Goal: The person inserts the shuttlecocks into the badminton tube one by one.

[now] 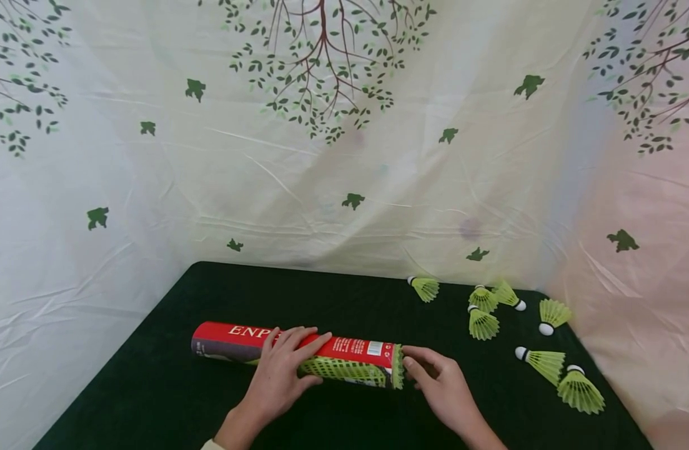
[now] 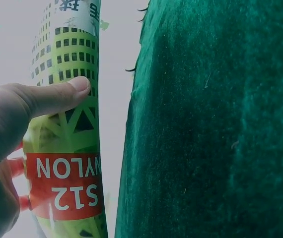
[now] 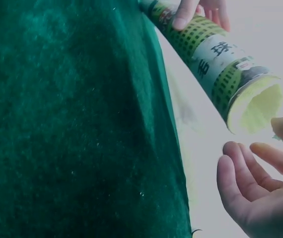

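Observation:
A red, grey and yellow-green printed shuttlecock tube point(image 1: 344, 359) lies on its side on the dark green cloth. My left hand point(image 1: 280, 373) grips it around the middle, the thumb on the near side and the fingers over the top; the left wrist view shows the thumb across the netted print. At the tube's right end the yellow skirt of a shuttlecock point(image 1: 397, 367) shows at the mouth. Close to that mouth is my right hand point(image 1: 442, 386), its fingers loosely bent and the thumb tip by the skirt's edge. Whether the thumb touches it, I cannot tell.
Several loose yellow shuttlecocks with white heads lie to the right, among them one point(image 1: 542, 364) near my right hand and one point(image 1: 425, 289) at the back edge. The green-covered table point(image 1: 153, 381) meets white curtains point(image 1: 333, 237) printed with leaves behind and at both sides.

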